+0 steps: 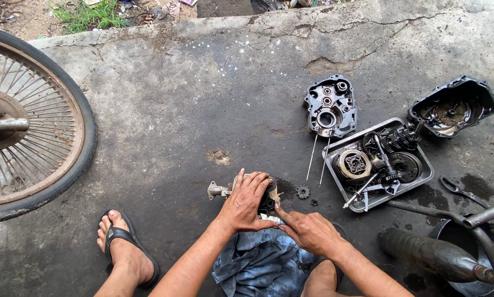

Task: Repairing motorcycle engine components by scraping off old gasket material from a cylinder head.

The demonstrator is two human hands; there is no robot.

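Gripping the engine part [251, 193], left hand [247, 202] clamps tight; right hand [307, 230] fingers together, pokes beneath, where greasy metal could slip onto the rag [261, 261].

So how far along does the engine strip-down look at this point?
Well along: an engine case half and a cover lie open on the concrete, and the metal tray holds the clutch and gears. In hand: the left hand grips a small metal assembly over a blue rag while the right hand fingers it. A small sprocket lies loose beside it.
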